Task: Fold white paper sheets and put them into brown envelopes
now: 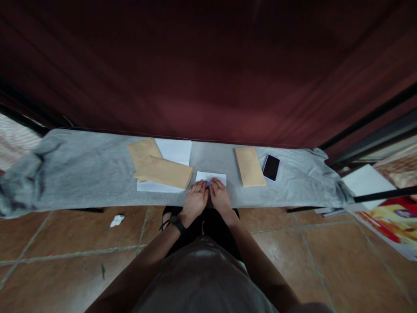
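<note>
Both my hands rest side by side on a small folded white paper (211, 176) lying on the grey cloth (81, 174) that covers a low bench. My left hand (194, 200) lies flat with its fingers stretched onto the paper's near left edge; a black band sits on its wrist. My right hand (220, 195) lies flat too, fingers pressed on the paper's near right part. To the left, two brown envelopes (163, 170) sit on a white sheet (174, 150).
A third brown envelope (249, 166) and a dark phone (271, 167) lie on the cloth to the right. A dark red curtain (208, 69) hangs behind the bench. A crumpled white scrap (117, 220) lies on the brown tiled floor. White paper (368, 180) and a printed poster (391, 221) are at far right.
</note>
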Demonstrator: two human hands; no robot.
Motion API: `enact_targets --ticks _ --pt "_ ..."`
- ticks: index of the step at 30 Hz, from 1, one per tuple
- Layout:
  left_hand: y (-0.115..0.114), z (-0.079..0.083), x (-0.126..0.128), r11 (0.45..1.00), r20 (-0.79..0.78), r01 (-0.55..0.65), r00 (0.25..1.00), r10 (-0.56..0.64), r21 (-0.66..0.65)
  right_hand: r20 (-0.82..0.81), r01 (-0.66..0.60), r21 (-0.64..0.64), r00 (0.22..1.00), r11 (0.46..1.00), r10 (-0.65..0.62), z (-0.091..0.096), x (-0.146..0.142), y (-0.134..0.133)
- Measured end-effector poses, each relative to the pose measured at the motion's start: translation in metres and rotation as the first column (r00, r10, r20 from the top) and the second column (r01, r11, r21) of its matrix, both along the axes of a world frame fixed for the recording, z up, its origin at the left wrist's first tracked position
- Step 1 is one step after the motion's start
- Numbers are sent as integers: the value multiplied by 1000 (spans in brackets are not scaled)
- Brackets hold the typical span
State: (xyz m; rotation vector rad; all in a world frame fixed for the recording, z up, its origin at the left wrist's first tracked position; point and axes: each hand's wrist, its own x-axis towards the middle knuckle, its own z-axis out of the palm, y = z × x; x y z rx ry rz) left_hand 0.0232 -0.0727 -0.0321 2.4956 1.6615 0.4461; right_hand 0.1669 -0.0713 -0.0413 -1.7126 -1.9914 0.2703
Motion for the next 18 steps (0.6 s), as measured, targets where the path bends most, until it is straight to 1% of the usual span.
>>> enact_targets --ticks 2,4,6,9,13,18 --pt "12 1 4 1000 43 8 999 -9 6 65 -29 -26 997 999 31 -3 -7 1" --pt "23 0 10 999 64 45 997 -45 -11 131 -38 -55 990 998 44 -6 -12 1" --pt "31 -4 16 996 56 78 996 -75 -54 182 -39 -71 982 997 52 -8 -15 1" --pt "40 -12 22 992 32 80 997 -77 -101 221 -21 -62 975 998 34 -10 -15 3" --pt "44 -19 22 995 20 53 998 -52 -85 219 43 -19 975 999 -38 -15 -4 6" --pt "39 -19 19 998 -16 33 999 -34 -49 209 89 13 974 996 -89 -21 13 7"
